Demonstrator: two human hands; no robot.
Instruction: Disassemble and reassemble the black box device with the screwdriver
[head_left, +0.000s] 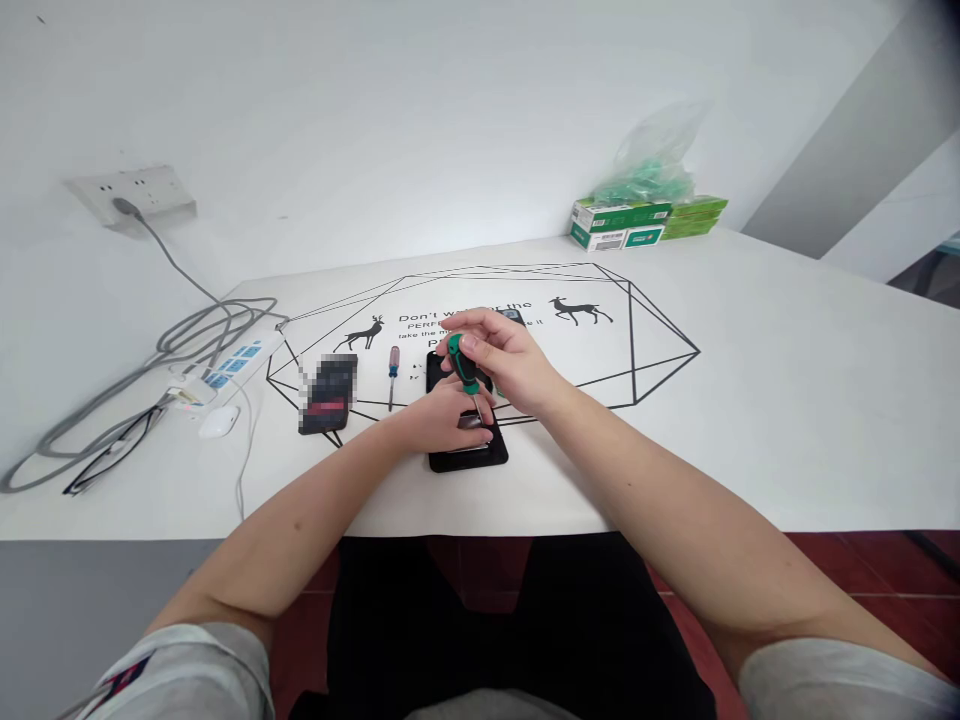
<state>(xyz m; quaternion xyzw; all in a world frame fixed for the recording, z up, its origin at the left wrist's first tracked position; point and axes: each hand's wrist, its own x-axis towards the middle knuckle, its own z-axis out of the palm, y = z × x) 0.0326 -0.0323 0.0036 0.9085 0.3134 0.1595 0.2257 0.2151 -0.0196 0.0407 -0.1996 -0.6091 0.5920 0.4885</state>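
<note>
A screwdriver with a green and black handle is gripped in my right hand. Its thin metal shaft slants down toward a silver-and-black device on the table. My left hand is closed on that device, thumb and fingers on either side of the shaft tip. The tip itself is hard to make out between the fingers. Part of the device's far end is covered by both hands. Beside it on the left lie several tiny dark pieces, perhaps screws, and a second screwdriver with a red and blue handle.
A blurred-out phone lies to the left. Beyond it are a power strip, coiled grey cable and a white earbud case. Green-and-white boxes topped by a plastic bag stand against the wall at the back right.
</note>
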